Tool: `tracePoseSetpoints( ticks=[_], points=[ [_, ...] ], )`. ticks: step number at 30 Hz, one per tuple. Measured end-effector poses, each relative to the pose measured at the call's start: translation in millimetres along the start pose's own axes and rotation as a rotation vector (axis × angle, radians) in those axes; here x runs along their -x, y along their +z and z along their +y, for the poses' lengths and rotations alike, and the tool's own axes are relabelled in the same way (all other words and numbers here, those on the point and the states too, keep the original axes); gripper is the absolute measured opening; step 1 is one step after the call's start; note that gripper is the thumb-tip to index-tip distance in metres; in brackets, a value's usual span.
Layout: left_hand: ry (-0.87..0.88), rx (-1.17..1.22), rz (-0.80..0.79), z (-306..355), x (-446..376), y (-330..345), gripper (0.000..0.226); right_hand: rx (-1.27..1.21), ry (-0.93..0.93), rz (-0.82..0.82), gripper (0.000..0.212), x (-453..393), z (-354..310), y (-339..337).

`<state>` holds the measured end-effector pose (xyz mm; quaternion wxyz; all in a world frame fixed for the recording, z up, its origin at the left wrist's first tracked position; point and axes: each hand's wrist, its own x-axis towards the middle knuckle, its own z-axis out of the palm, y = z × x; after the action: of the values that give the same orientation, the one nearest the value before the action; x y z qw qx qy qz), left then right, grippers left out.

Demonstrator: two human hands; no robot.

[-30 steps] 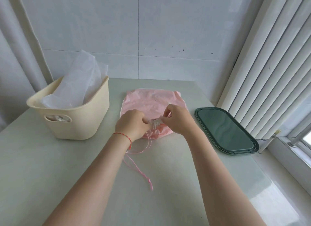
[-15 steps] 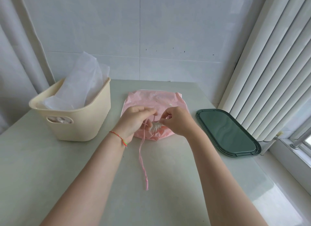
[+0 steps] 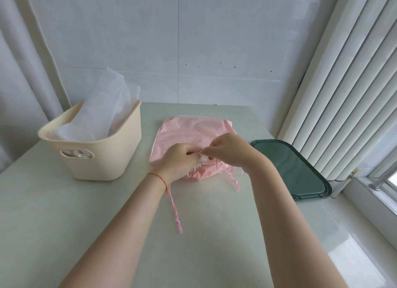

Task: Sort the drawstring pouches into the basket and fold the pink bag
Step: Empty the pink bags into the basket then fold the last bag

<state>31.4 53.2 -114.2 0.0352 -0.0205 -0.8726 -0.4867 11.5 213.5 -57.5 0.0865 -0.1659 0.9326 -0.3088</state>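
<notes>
Right now both hands work the pink bag point(image 3: 189, 135) beside the basket point(image 3: 101, 159): left hand point(image 3: 179, 159) and right hand point(image 3: 227, 151) each pinch its cord point(image 3: 200, 151). Probably best to draw evenly, keeping the gathered mouth flat. White pouches point(image 3: 101, 118) fill the basket.

Both hands point(image 3: 206, 156) pinching drawstring point(image 3: 175, 208) at pink bag point(image 3: 189, 133) mouth.

Both forearms are bare, with no sleeves in view. A thin red-orange string bracelet point(image 3: 158, 177) circles the left wrist; the right wrist wears nothing visible.
</notes>
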Motion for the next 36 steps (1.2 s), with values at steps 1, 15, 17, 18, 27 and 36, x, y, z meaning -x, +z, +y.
tracePoseSetpoints(
  ticks=[1, 15, 17, 18, 27, 36],
  points=[
    [0.019, -0.046, -0.002, -0.3, 0.4, -0.4, 0.016, -0.092, 0.001, 0.016, 0.028, 1.5, -1.4, -1.7],
    [-0.165, 0.458, 0.08, 12.4, 6.4, -8.8, 0.03, -0.196, -0.27, 0.194, 0.016, -6.5, -1.7, 23.7],
    [-0.208, 0.476, 0.071, 12.0, 6.3, -11.1, 0.03, -0.181, -0.282, 0.228, 0.009, -5.0, -7.0, 27.7],
    [-0.217, 0.479, 0.055, 11.6, 6.0, -12.3, 0.032, -0.16, -0.275, 0.252, 0.006, -5.3, -8.5, 27.8],
    [-0.153, 0.387, 0.04, 5.3, 5.0, -20.6, 0.021, 0.126, -0.207, 0.155, 0.008, -8.6, 2.9, 17.0],
    [-0.03, 0.211, 0.102, 1.0, 2.1, -20.1, 0.005, -0.014, -0.261, 0.089, 0.023, -5.5, 0.8, 20.6]
  ],
)
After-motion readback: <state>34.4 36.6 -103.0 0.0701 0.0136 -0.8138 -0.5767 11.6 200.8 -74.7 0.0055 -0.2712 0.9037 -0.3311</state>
